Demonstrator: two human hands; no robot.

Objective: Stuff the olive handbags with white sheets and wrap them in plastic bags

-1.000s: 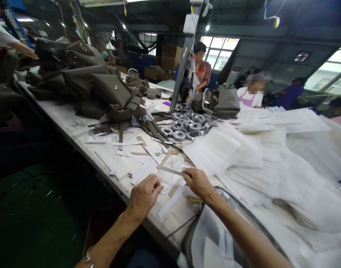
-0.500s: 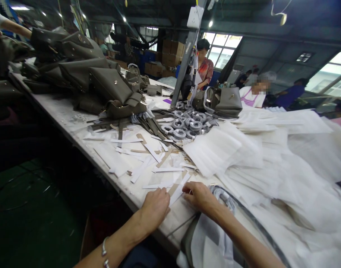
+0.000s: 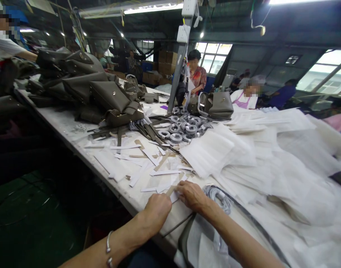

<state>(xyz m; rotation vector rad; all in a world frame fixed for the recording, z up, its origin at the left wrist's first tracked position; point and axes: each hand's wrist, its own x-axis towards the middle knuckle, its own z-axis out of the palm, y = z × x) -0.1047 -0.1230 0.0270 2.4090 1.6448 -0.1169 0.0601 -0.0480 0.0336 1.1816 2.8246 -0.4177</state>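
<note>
**Both hands meet over the paper strips**

The right hand point(image 3: 191, 195) no longer holds up a pale strip, as it did a second ago. It has come in low beside the left hand point(image 3: 159, 212), and the two now almost touch in the lower middle of the frame. A tan strip point(image 3: 171, 191) shows between them, so the work in hand now appears to centre on this spot near the edge of the surface point(image 3: 55, 113).

The right grip is bent inward, its fingertips at the tan strip; whether they pinch it or only press on it, I cannot tell. The left grip is curled nearly into a fist against the near end of the strip, and its fingertips are hidden, so what it pinches cannot be told either.

Just beyond the hands, a white strip point(image 3: 165, 173) lies flat among other loose strips. A plastic-wrapped coil point(image 3: 218, 197) sits beside the right forearm, above a partly covered bag point(image 3: 196, 238) at the bottom of the frame. Wrapped rings point(image 3: 190, 129) lie at the centre, dark bags point(image 3: 110, 97) are heaped at upper left, and white sheets point(image 3: 208, 149) spread across the right side.
</note>
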